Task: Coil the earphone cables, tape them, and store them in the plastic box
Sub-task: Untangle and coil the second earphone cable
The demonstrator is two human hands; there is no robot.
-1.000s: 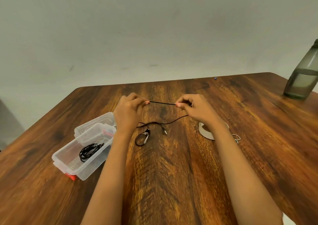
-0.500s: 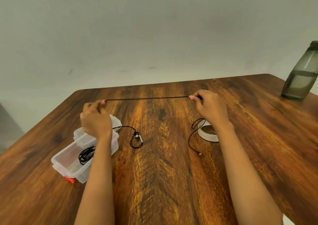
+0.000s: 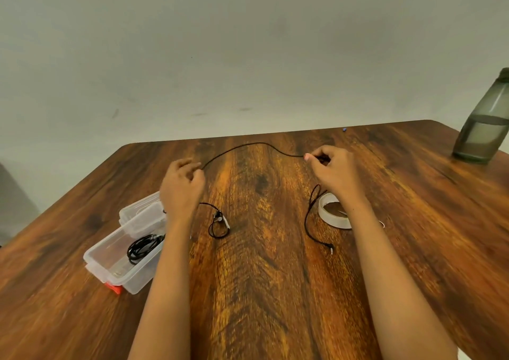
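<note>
Earphone cable (image 3: 248, 145) arcs slack from left hand (image 3: 181, 188) to right hand (image 3: 336, 172). Right pinches it; left seems to, grip blurred. Ends trail on worktop (image 3: 261, 290), likely sizing a loop. Plastic box (image 3: 132, 279) sits open, one coil (image 3: 143, 246) inside.

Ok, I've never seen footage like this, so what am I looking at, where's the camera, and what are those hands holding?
No machine here: a person works with bare hands, filmed by one camera worn on their head, looking down. The left hand and right hand hold a black earphone cable that arcs between them. On the wooden table sit a roll of tape, a clear plastic box with another coiled cable inside, and a grey bottle at the far right.
</note>
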